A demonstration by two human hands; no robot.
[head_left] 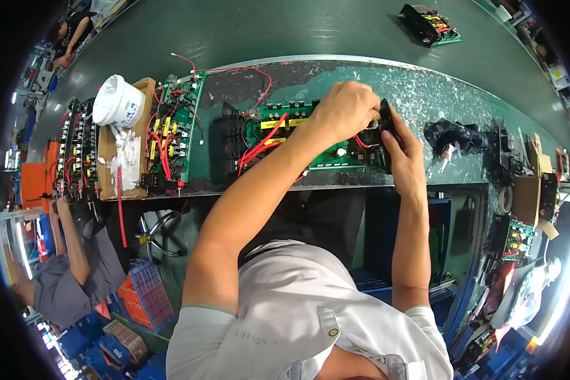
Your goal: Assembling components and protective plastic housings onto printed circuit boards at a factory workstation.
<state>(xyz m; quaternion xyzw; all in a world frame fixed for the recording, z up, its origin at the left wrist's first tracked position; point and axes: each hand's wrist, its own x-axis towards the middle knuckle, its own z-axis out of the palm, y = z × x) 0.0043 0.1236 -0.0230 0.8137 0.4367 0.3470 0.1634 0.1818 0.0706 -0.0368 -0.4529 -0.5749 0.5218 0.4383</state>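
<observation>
A green circuit board [323, 158] with red wires and yellow-wrapped parts lies across the worktable in front of me. At its left end stands a black panel [227, 136], and at its right end is a narrow black end plate [386, 139]. My right hand [406, 151] grips that end plate, thumb on its near face and fingers behind. My left hand [348, 109] reaches over the board, its fingers closed in a pinch beside the plate's upper part. Whatever those fingertips hold is hidden.
Left of the board are another wired circuit board [174, 133] and a cardboard box [111, 174] carrying a white tub [118, 101]. A black plastic bundle [456, 136] lies to the right. Beyond the table's edge, another board assembly [430, 25] sits on a green surface. A co-worker [82, 278] works at left.
</observation>
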